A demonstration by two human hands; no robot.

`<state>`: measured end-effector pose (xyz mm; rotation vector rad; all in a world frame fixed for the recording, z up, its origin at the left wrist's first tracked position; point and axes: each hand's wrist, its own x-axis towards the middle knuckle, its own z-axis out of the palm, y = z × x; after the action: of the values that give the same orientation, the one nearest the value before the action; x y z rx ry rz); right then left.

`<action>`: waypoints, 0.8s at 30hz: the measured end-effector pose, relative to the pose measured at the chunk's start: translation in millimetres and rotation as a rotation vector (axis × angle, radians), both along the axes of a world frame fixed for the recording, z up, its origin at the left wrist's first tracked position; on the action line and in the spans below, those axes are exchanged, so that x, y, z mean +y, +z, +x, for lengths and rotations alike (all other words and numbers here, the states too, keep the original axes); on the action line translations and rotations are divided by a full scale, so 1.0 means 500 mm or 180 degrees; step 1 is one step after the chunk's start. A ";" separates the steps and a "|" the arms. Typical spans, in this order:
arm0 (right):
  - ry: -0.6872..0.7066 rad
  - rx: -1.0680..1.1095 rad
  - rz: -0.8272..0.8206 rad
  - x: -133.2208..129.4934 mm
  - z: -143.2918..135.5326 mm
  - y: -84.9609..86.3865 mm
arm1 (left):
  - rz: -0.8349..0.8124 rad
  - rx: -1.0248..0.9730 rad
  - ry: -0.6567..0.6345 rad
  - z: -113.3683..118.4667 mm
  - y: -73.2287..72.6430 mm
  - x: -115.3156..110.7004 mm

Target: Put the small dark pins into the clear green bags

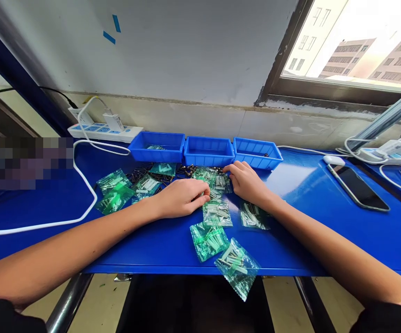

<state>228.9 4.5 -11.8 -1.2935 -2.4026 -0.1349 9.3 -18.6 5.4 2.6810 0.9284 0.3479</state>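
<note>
My left hand (pixel 181 198) lies knuckles up on the blue desk (pixel 308 231), its grip curled over a small green plastic bag of white pins (pixel 217 212), fingertips pinching its near edge; my right hand (pixel 247 182) presses loosely, fingers half bent, on another bag (pixel 221 181) just ahead, though I cannot tell whether that grip has closed. These bags look light, limp and slick, so I judge a pinch at a sealed edge best. More bags (pixel 237 267) lie below my grip toward the desk's edge, three blue bins (pixel 208 151) beyond it, and loose dark screws (pixel 141 173) just behind my left knuckles.
</note>
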 end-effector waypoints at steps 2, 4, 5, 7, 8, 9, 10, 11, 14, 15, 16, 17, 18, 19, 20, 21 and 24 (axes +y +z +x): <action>0.0001 0.0088 0.0023 0.000 -0.001 0.001 | 0.0011 -0.0009 -0.0006 0.000 -0.001 0.000; -0.0001 0.0187 0.0057 0.000 -0.002 0.001 | 0.0024 -0.0017 -0.0015 -0.001 -0.001 0.001; 0.0006 0.0241 0.0075 0.000 -0.002 0.000 | 0.0031 -0.0022 -0.0020 -0.002 -0.001 0.001; 0.0056 0.0358 0.0111 0.000 -0.002 -0.003 | 0.0032 -0.0030 -0.0035 -0.002 -0.001 0.002; 0.0092 0.0419 0.0129 0.000 -0.002 -0.004 | 0.0032 -0.0032 -0.0039 -0.002 -0.001 0.002; 0.0133 0.0475 0.0144 0.000 -0.002 -0.005 | 0.0034 -0.0037 -0.0044 -0.002 -0.001 0.002; 0.0174 0.0525 0.0152 0.001 -0.002 -0.006 | 0.0037 -0.0042 -0.0046 -0.002 -0.001 0.002; 0.0205 0.0570 0.0155 0.001 -0.002 -0.007 | 0.0040 -0.0042 -0.0044 -0.002 -0.001 0.002; 0.0222 0.0646 0.0125 0.000 -0.003 -0.008 | 0.0035 -0.0028 -0.0030 -0.001 -0.001 0.002; 0.0212 0.0657 0.0114 0.000 -0.003 -0.008 | 0.0031 -0.0022 -0.0026 -0.001 -0.001 0.002; 0.0205 0.0665 0.0104 0.000 -0.002 -0.007 | 0.0031 -0.0018 -0.0022 0.000 -0.002 0.001; 0.0201 0.0671 0.0098 0.000 -0.002 -0.007 | 0.0030 -0.0015 -0.0020 -0.001 -0.002 0.001; 0.0204 0.0676 0.0094 0.000 -0.002 -0.006 | 0.0030 -0.0014 -0.0019 -0.001 -0.002 0.001; 0.0209 0.0680 0.0092 0.000 -0.002 -0.006 | 0.0031 -0.0013 -0.0016 -0.001 -0.002 0.001; 0.0219 0.0680 0.0089 0.000 -0.002 -0.006 | 0.0030 -0.0014 -0.0016 -0.001 -0.002 0.001; 0.0234 0.0678 0.0086 0.000 -0.002 -0.006 | 0.0029 -0.0014 -0.0019 -0.001 -0.002 0.001; 0.0267 0.0696 0.0093 0.001 -0.002 -0.008 | 0.0037 -0.0013 -0.0035 0.000 -0.001 0.002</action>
<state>228.0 4.8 -15.7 -1.1300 -2.2553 -0.0040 9.2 -17.8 4.8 2.6939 0.9130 0.3573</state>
